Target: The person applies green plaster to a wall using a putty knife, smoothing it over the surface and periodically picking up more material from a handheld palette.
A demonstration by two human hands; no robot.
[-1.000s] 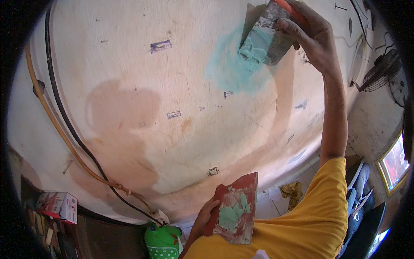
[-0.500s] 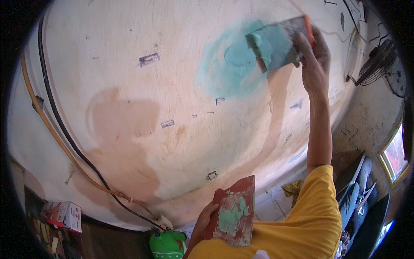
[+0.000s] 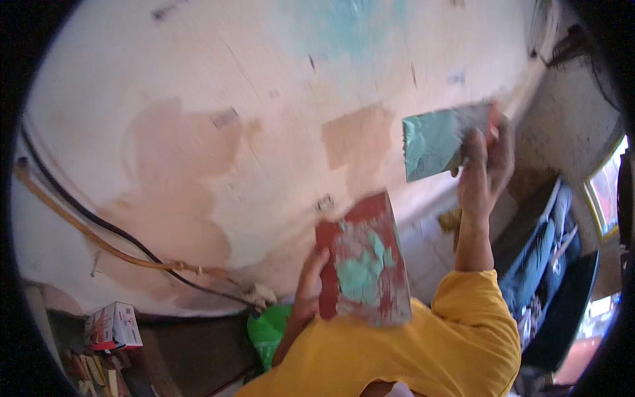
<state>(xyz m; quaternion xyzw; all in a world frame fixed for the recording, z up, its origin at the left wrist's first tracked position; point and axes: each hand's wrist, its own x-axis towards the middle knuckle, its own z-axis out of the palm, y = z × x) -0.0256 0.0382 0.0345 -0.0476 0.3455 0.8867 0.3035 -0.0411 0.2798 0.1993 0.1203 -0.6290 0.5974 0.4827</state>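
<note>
My right hand (image 3: 488, 159) grips a wide putty knife (image 3: 440, 139) with an orange edge at its handle side. Mint-green putty coats much of its blade, which is off the wall. Lower and nearer, my left hand (image 3: 309, 281) is closed on the side of a dark red board (image 3: 354, 215), its fingers partly hidden behind. A lump of the same putty (image 3: 362, 272) sits on the board's smeared face. At the top of the wall (image 3: 278, 152) shows a blurred green putty patch (image 3: 347, 26).
A black cable (image 3: 99, 215) and an orange pipe (image 3: 86, 231) run along the wall at left. Below are a red and white box (image 3: 114, 325) and a green container (image 3: 268, 334). At right, dark clothes (image 3: 539, 258) hang near a yellow-framed window (image 3: 607, 188).
My right hand has drawn the putty knife down off the green patch, toward the board. My left hand has raised the board. The view has tilted downward.
</note>
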